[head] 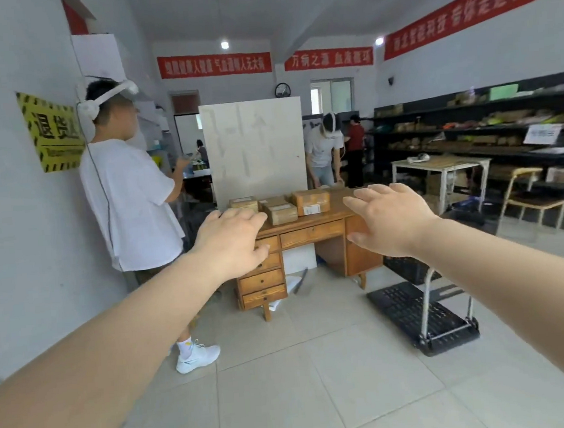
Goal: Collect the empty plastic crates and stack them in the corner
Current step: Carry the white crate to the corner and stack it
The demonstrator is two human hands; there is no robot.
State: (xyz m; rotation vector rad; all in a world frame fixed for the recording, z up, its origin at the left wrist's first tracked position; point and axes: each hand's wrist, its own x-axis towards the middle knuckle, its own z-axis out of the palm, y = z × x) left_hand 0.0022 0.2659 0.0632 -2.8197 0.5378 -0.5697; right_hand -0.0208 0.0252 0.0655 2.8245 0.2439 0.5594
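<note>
I have both arms stretched out ahead of me with nothing in either grip: my left hand (232, 239) is spread flat, palm down, and my right hand (389, 220) is splayed wide as well. I judge I am only at the start, on my way to fetch a crate, with none collected yet.

The one thing I can take for a plastic crate is the dark latticed crate (408, 268) on the floor just beside the right end of the wooden table (312, 231), behind the handle of the black platform trolley (423, 317); my right forearm hides part of it, so I cannot tell if it is empty.

On the table top sit several taped cardboard boxes (310, 202), all shut, contents unseen. The trolley deck carries nothing.

Next I would need to step round the trolley, reach low past its handle and take the crate by its rim with both hands
</note>
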